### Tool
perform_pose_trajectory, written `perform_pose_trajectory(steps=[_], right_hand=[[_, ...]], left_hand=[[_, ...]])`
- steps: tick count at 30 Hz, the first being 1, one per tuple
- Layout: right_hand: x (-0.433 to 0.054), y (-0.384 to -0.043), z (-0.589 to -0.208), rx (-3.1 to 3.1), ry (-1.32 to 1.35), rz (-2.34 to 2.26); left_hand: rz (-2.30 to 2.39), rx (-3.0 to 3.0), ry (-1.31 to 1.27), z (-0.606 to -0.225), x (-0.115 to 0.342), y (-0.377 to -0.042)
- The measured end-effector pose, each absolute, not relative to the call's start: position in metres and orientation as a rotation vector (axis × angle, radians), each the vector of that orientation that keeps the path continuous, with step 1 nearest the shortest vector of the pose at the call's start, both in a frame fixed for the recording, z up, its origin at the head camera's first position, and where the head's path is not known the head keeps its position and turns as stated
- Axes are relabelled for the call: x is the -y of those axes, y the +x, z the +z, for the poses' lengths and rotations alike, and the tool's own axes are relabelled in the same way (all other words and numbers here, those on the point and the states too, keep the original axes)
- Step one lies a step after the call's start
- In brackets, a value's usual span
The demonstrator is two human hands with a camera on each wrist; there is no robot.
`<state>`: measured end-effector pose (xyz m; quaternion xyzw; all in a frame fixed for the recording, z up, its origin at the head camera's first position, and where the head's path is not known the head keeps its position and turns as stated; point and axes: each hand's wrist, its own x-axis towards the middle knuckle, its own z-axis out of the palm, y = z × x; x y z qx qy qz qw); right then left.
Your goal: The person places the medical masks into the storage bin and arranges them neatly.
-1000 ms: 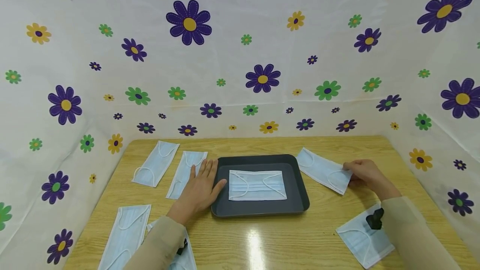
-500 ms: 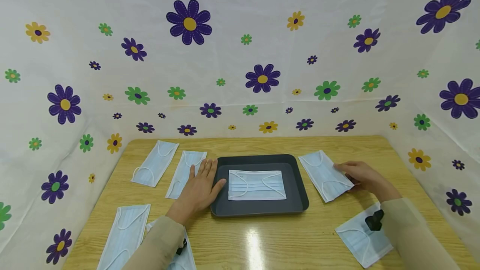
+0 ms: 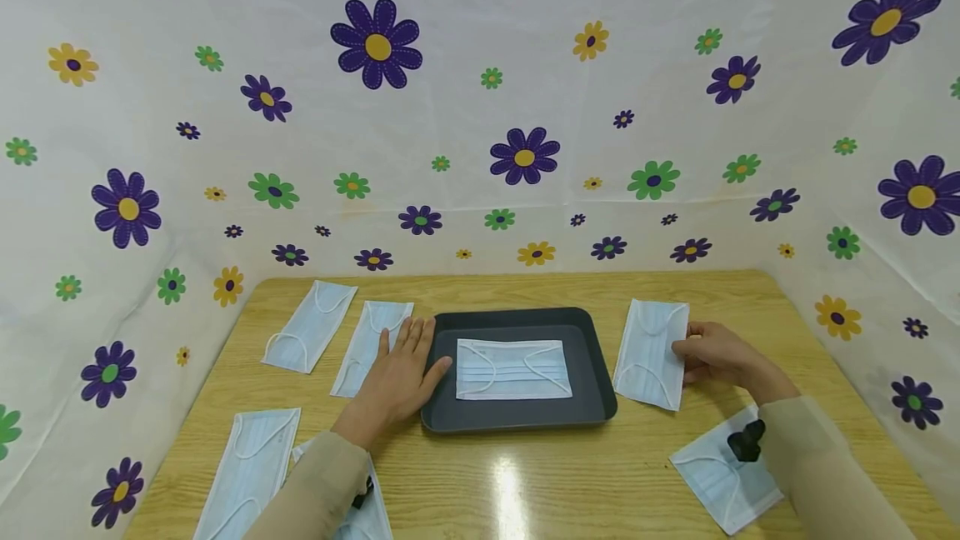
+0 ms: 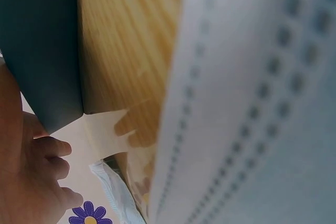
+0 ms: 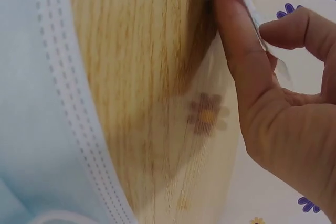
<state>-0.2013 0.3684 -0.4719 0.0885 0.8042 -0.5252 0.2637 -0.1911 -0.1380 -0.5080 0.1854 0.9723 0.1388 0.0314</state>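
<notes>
Right hand: a face mask is being pinched at its edge, at 3 o'clock of the tray. Left hand, fingers relaxed, is being rested flat at the tray's 9 o'clock.

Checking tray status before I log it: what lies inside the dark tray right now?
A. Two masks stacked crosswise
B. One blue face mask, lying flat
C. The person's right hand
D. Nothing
B: in the head view a single blue face mask lies flat in the dark tray, while the right hand pinches another mask beside the tray, on the table.
</notes>
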Motion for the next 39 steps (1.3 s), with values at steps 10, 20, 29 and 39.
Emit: perform_pose_trajectory(steps=[10,20,29,39], right_hand=[[-0.362,-0.203,-0.469,-2.181,0.291,-1.321],[-0.353,-0.207,-0.474,-2.289,0.485,-1.401],[-0.351,-0.207,-0.477,-2.310,0.459,-1.432],[-0.354,-0.207,-0.478,-2.270,0.458,-1.493]], left_hand=[[0.396,-2.983,0.565,-0.507,0.138,-0.192],[0.423,-2.994,0.577,-0.508,0.138,-0.191],[0.427,-3.016,0.575,-0.508,0.137,-0.191],[0.447,-3.011,0.574,-0.508,0.137,-0.190]])
